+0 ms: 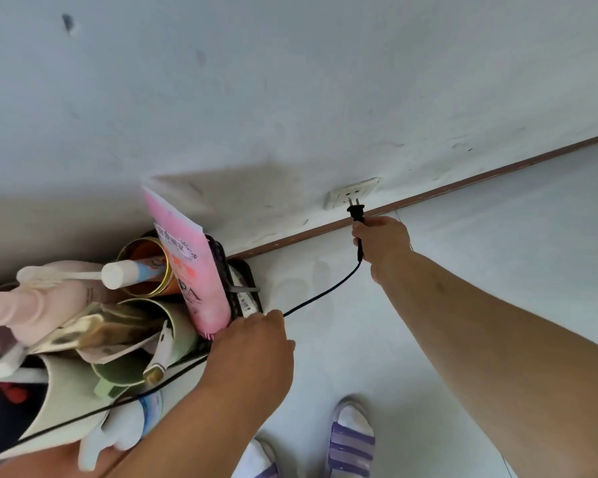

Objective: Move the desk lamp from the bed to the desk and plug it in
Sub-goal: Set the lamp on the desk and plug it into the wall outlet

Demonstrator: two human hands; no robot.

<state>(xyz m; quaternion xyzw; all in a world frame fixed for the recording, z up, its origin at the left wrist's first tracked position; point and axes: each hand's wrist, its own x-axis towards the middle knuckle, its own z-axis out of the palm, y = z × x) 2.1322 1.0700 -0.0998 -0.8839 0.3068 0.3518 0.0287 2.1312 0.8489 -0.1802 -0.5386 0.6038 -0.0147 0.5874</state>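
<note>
Plug (pixel 354 210) sits just short of the wall socket (pixel 353 193), two flat prongs pointing at it, apparently not in yet. Right hand (pixel 382 244) has its fingers wrapped around the rear of the plug body and the strain relief. Reasonable hold: the moulded body is stiff and takes a push; the prongs are the part that bends, and a grip further forward would put skin near metal.

Cord (pixel 325 293) is thin, black and limp, no weight to speak of. It sags from the plug to the left hand (pixel 252 343), whose fingers look closed around it beside the crowded table (pixel 187 381), then runs off lower left. The lamp itself is out of view.

The cord passes close by the pink tube (pixel 190 263) and the cups (pixel 142 353), all light and tippy. I'd guess any tug on the cord drags them over, so slack on the left side matters while the right hand lines up the prongs.
</note>
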